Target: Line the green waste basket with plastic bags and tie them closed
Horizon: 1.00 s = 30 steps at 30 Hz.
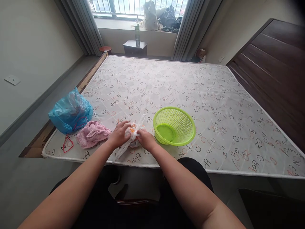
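A white plastic bag [133, 142] with orange marks sits near the front edge of the mattress, its top gathered and its handles sticking out. My left hand [119, 134] curls over the bag's left side, fingers closed on it. Pinched at the gathered middle is my right hand [145, 139]. Just right of the bag stands a green mesh basket [175, 127] with nothing seen inside. A pink cloth [93, 134] lies crumpled to the left, beside a blue plastic bag [71, 111] with a red string.
The patterned mattress [162, 86] spans the view, with a dark headboard [274, 70] at right. Beyond it, a bottle [137, 35] stands on a small nightstand [135, 47]. Bags [151, 17] rest on the windowsill. A chair edge shows between my legs.
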### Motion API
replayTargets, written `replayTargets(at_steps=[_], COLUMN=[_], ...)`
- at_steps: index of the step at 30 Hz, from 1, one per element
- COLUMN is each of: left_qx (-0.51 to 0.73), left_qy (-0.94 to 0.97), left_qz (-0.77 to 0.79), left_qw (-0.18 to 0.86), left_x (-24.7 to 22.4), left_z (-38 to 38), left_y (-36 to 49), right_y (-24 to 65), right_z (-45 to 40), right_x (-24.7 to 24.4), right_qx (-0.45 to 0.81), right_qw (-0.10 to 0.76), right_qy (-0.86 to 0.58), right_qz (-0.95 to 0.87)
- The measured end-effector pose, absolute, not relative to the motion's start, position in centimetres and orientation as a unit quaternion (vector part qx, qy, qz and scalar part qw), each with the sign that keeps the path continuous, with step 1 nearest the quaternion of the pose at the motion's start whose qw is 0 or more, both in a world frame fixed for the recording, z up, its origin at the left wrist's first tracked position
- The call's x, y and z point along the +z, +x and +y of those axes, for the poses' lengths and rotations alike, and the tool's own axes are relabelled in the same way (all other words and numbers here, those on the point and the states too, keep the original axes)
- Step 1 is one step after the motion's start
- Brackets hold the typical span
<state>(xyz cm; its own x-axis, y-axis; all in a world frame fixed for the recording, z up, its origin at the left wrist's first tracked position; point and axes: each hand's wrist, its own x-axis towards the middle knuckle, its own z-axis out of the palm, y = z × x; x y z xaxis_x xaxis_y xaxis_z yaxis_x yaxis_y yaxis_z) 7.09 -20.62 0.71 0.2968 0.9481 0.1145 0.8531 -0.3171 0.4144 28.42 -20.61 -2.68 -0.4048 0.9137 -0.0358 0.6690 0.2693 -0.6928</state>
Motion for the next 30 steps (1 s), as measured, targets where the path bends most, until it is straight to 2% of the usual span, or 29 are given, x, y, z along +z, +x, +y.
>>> replayTargets(at_steps=[4, 10, 16, 18, 21, 26, 30], left_qx=[0.150, 0.111, 0.215, 0.256, 0.297, 0.289, 0.316], left_qy=[0.845, 0.770, 0.617, 0.563, 0.534, 0.596, 0.677], left_qz=[0.484, 0.606, 0.747, 0.777, 0.780, 0.734, 0.656], left_qw=[0.171, 0.168, 0.124, 0.121, 0.136, 0.151, 0.105], left_x=[0.2, 0.4, 2.0, 2.2, 2.3, 2.8, 3.1], left_z=[-21.1, -20.4, -18.9, -18.6, -18.6, -19.0, -19.6], left_y=[7.5, 6.6, 1.4, 0.4, 0.5, 3.0, 4.9], right_y=[28.2, 28.0, 29.2, 29.3, 28.8, 27.6, 27.4], right_z=[-20.5, -20.6, -19.3, -19.3, -19.9, -20.8, -20.5], right_x=[-2.2, -2.8, -4.1, -4.3, -4.1, -3.2, -3.2], right_qx=[0.315, 0.318, 0.332, 0.346, 0.344, 0.267, 0.320], right_qw=[0.202, 0.238, 0.321, 0.311, 0.279, 0.402, 0.398], right_qy=[-0.544, -0.581, -0.667, -0.671, -0.656, -0.537, -0.528], right_qz=[-0.751, -0.710, -0.584, -0.577, -0.611, -0.692, -0.679])
